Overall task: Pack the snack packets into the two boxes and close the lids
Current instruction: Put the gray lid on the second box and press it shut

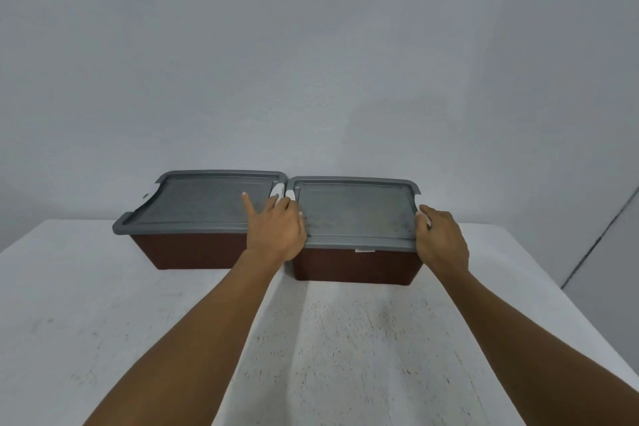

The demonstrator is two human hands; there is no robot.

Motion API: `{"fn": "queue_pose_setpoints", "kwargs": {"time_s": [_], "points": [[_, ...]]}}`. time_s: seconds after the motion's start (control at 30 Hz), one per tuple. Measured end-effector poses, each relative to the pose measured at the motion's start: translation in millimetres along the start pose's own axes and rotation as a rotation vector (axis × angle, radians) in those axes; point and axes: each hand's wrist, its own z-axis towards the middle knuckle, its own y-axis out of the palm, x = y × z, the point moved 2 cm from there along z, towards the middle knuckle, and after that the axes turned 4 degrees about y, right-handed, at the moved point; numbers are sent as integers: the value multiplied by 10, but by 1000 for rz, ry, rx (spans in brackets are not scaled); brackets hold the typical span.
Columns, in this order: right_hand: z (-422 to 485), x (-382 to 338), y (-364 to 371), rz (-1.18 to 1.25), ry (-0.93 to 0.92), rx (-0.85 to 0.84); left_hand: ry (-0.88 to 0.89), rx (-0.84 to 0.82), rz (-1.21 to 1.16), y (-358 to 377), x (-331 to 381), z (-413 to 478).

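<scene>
Grey plastic lies under both hands. The left hand (276,232) rests palm down on the left end of the right lid (356,211) with its fingers spread. One finger points straight out over the left lid (200,201), and the thumb lies flat on the right lid. The middle fingertips reach two white latches (277,189) in the narrow gap between the lids, just ahead of the knuckles. Whether those fingertips press the latches or only touch them cannot be told.

The right hand (441,239) is at the opposite end of the same lid. Its fingers curl over the lid's right edge and grip it, and a sliver of white shows between them. Both forearms are bare and reach forward almost straight from the bottom of the view.

Between the hands, the right lid sits flat on the right box (356,266), a dark brown tub with a small white label (366,250) just under its front rim. To the left of the left hand stands the left box (193,251), the same brown, with its lid down and a curved cut-out at the lid's far end. The two boxes stand side by side, their lids almost meeting at the latches.

Beneath both hands and boxes is a white, lightly speckled counter (103,304). The boxes stand toward its far edge, with a plain pale grey wall (311,45) behind them. Well to the right of the right hand, a thin dark line (601,235) slants down the wall.
</scene>
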Motion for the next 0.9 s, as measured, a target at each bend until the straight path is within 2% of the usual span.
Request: {"fn": "queue_pose_setpoints", "kwargs": {"time_s": [0.23, 0.43, 0.5, 0.57, 0.63, 0.73, 0.9], "points": [[285, -39, 111, 53, -2, 1, -18, 31, -110, 160, -53, 284], [347, 24, 172, 116, -17, 21, 1, 140, -105, 234, -51, 299], [370, 49, 184, 78, -37, 58, -2, 158, -98, 234, -37, 301], [366, 36, 183, -74, -79, 121, -1, 163, -88, 225, -39, 301], [288, -39, 187, -201, -119, 177, 5, 140, -92, 203, -49, 291], [25, -168, 271, -248, -178, 217, 58, 68, -123, 197, -84, 283], [-674, -422, 562, -318, -224, 122, 283, -41, -225, 173, -255, 163]]}}
